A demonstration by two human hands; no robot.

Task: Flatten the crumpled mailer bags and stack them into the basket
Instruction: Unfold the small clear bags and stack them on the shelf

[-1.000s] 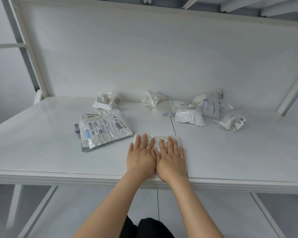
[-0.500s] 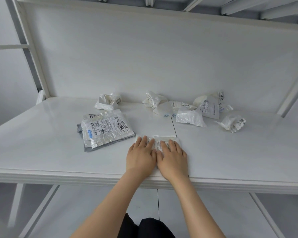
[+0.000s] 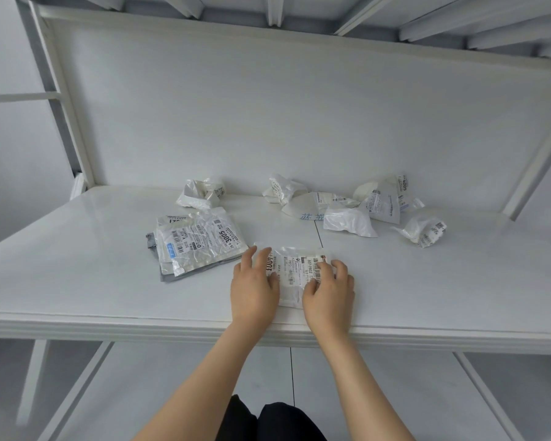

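Here, L hand [image 3: 255, 291], R hand [image 3: 330, 297], both on mailer bag [image 3: 295, 268]
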